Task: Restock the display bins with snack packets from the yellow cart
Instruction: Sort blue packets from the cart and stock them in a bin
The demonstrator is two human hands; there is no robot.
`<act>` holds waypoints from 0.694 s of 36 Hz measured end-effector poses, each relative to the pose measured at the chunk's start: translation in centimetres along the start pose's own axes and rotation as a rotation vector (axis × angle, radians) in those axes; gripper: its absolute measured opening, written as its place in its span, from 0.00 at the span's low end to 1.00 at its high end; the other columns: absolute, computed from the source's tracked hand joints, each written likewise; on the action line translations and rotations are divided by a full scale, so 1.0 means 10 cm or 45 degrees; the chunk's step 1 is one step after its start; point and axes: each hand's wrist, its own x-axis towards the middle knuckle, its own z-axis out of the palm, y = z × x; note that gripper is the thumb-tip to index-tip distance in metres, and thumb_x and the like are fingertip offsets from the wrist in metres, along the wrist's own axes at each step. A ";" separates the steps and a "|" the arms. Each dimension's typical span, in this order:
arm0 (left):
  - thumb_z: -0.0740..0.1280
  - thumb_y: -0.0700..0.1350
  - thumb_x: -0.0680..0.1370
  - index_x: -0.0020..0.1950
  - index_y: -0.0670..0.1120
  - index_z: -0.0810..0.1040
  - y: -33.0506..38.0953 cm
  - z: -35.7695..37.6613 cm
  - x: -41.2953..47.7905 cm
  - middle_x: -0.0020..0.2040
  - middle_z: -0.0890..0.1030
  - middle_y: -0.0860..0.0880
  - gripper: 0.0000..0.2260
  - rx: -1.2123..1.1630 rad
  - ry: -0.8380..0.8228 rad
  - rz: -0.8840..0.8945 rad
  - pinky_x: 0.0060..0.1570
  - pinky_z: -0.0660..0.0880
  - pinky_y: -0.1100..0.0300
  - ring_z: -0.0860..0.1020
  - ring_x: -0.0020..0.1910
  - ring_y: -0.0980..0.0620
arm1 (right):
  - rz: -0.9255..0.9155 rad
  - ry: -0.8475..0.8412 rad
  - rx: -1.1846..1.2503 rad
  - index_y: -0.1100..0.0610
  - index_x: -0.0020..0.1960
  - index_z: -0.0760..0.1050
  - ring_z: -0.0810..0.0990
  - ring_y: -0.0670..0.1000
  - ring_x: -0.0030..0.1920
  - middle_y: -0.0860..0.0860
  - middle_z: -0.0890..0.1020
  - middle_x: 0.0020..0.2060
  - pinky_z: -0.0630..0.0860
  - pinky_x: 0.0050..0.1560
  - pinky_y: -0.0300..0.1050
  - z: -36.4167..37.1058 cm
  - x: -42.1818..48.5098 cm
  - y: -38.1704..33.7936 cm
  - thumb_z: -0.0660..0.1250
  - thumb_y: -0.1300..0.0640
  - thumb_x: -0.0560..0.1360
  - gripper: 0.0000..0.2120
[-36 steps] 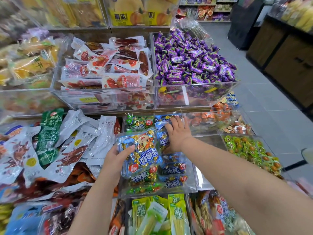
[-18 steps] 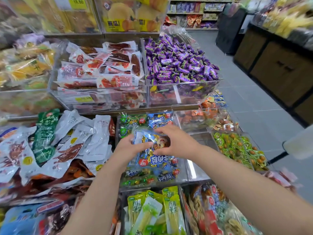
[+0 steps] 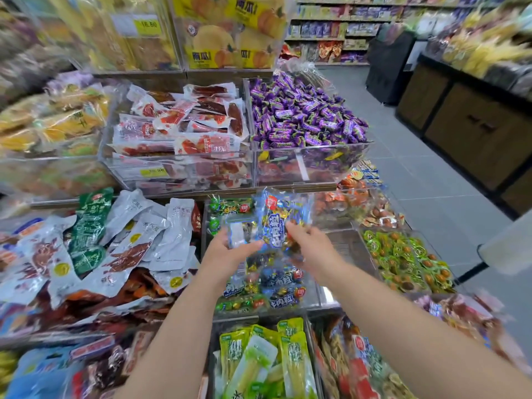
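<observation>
A blue snack packet [image 3: 277, 217] stands almost upright above the clear display bin [image 3: 325, 295] in the middle of the lower shelf. My right hand [image 3: 312, 249] pinches its lower right edge. My left hand [image 3: 227, 250] grips a second, smaller clear packet [image 3: 239, 233] just to the left of it. Both packets are blurred. More blue and green packets [image 3: 276, 283] lie in the bin beneath my hands. The yellow cart is out of view.
Silver and green pouches [image 3: 115, 240] are heaped to the left. Above are bins of red sausage packs [image 3: 184, 131] and purple candies [image 3: 305, 116]. Green snacks [image 3: 403, 260] lie to the right, yellow-green packets [image 3: 267, 358] in front. A tiled aisle [image 3: 431, 174] runs along the right.
The blue packet has been lifted from lying on the bin's pile to nearly upright. My hands rose with it, and the view shifted left.
</observation>
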 end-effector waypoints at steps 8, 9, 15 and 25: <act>0.76 0.51 0.70 0.71 0.40 0.68 -0.06 -0.07 -0.04 0.65 0.76 0.52 0.34 0.214 0.104 -0.009 0.59 0.70 0.55 0.75 0.59 0.55 | 0.190 0.080 -0.017 0.60 0.68 0.62 0.77 0.58 0.56 0.59 0.76 0.58 0.76 0.55 0.55 0.09 -0.04 0.32 0.76 0.49 0.67 0.37; 0.76 0.51 0.70 0.68 0.41 0.71 -0.06 -0.10 -0.05 0.62 0.78 0.50 0.31 0.290 0.080 -0.025 0.60 0.72 0.51 0.77 0.58 0.51 | 0.044 0.167 -0.294 0.58 0.73 0.53 0.70 0.59 0.66 0.58 0.67 0.68 0.69 0.66 0.56 0.04 -0.03 0.33 0.78 0.47 0.64 0.48; 0.79 0.49 0.66 0.60 0.43 0.78 0.04 -0.16 -0.07 0.53 0.82 0.46 0.25 0.482 -0.077 0.035 0.53 0.75 0.51 0.80 0.52 0.46 | -1.133 -0.111 -1.813 0.41 0.75 0.49 0.42 0.48 0.75 0.45 0.50 0.75 0.40 0.72 0.50 -0.24 -0.03 0.05 0.72 0.35 0.64 0.48; 0.76 0.48 0.70 0.52 0.48 0.79 0.02 -0.11 -0.04 0.52 0.82 0.46 0.14 0.474 -0.110 0.054 0.53 0.75 0.51 0.80 0.53 0.47 | -1.183 -0.299 -2.032 0.47 0.72 0.60 0.61 0.51 0.69 0.47 0.65 0.70 0.60 0.65 0.48 -0.23 0.09 0.03 0.69 0.34 0.66 0.40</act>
